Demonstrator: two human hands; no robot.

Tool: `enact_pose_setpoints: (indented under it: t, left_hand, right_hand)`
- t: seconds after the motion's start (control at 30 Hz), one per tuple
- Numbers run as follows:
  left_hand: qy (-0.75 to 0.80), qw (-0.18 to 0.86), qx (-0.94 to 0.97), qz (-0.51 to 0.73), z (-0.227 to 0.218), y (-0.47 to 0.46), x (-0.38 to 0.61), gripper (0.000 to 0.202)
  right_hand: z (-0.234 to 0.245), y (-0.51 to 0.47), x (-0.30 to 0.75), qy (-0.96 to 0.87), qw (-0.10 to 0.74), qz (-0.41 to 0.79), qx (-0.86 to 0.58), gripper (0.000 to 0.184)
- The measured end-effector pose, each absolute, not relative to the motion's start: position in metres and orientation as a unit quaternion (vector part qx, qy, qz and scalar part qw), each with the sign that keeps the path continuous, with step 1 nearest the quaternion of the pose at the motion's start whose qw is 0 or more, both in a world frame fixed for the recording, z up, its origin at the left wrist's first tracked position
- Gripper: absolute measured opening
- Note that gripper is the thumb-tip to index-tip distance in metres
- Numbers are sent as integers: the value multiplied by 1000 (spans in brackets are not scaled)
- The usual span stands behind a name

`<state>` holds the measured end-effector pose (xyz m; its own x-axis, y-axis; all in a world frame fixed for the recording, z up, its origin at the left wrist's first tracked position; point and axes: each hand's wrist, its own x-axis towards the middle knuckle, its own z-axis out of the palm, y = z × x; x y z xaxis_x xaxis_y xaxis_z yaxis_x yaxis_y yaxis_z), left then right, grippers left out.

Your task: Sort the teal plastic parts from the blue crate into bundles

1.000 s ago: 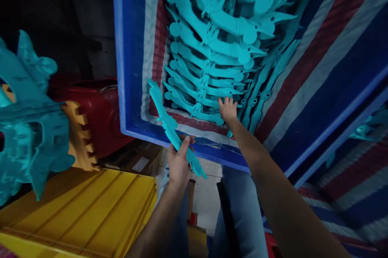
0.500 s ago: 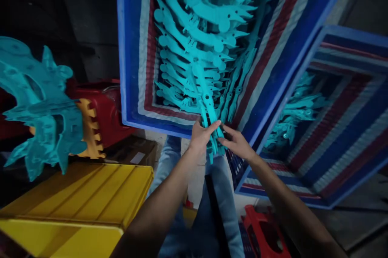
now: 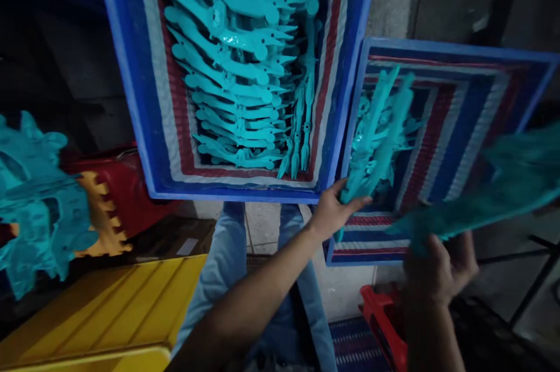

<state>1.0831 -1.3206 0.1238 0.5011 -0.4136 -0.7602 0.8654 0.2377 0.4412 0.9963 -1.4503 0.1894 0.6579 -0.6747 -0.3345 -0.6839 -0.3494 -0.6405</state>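
Observation:
My left hand (image 3: 333,211) is closed around the lower end of a long, two-pronged teal plastic part (image 3: 385,127). That part slants up over the near left side of the right-hand crate (image 3: 441,48). Farther right, my right hand (image 3: 441,273) grips another teal plastic part (image 3: 494,191), which is blurred by motion, so its exact shape is unclear. Inside the right-hand crate lies a pile of teal pieces (image 3: 361,139), partly covered by the part in my left hand. Rows of curved teal plastic parts (image 3: 245,74) fill the larger blue crate (image 3: 238,192) in front of me.
Both crates are lined with striped woven sheeting. At left are a yellow bin (image 3: 109,302), a red container (image 3: 126,185), an orange toothed mat piece (image 3: 102,214) and a large teal moulded piece (image 3: 35,209). A red plastic stool-like object (image 3: 385,325) stands low at right.
Both hands were together on teal parts at the large crate's near edge. They have moved right and apart, each now holding a teal part. The view has shifted right.

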Motion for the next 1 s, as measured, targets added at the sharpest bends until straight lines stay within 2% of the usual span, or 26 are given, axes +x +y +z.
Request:
enact_pose_setpoints:
  t: [0.07, 0.13, 0.17, 0.27, 0.43, 0.5, 0.57, 0.67, 0.73, 0.8, 0.87, 1.0]
  left_hand:
    - [261, 769, 407, -417, 131, -1323, 1083, 50]
    - [291, 777, 366, -421, 130, -1306, 1085, 61]
    - [313, 770, 360, -424, 128, -1292, 1086, 60]
    - [389, 719, 435, -378, 110, -1231, 1091, 41]
    - [420, 654, 565, -277, 79, -1121, 1099, 36]
    - [454, 635, 573, -251, 74, -1087, 1102, 34]
    - [500, 636, 538, -237, 72, -1059, 1104, 32]
    - [549, 641, 482, -234, 70, -1025, 1103, 33]
    - [554, 639, 489, -214, 67, -1007, 1098, 33]
    - [534, 633, 525, -197, 64, -996, 1092, 29]
    - [516, 610, 567, -202, 63, -991, 1086, 24]
    - [515, 571, 600, -218, 65, -995, 1080, 25]
  right_hand:
    - [191, -1441, 989, 391, 391, 0, -833, 48]
    - [175, -1422, 990, 337, 429, 69, -835, 47]
    - [163, -1408, 993, 299, 463, 116, -826, 48]
    - [120, -1355, 1018, 169, 559, 216, -782, 48]
    - [58, -1261, 1065, -27, 597, 275, -753, 37]
    - [22, -1237, 1075, -46, 595, 297, -746, 33]
    - [-29, -1224, 1080, -7, 511, 321, -797, 33]
    - [-118, -1216, 1079, -14, 247, 406, -880, 43]
    - [-169, -1212, 1074, -82, 133, 477, -865, 56]
    - [-204, -1208, 1068, -125, 98, 514, -843, 61]
    - [-220, -1206, 1064, -135, 97, 518, -839, 61]
    - [-205, -1217, 1069, -156, 104, 500, -846, 69]
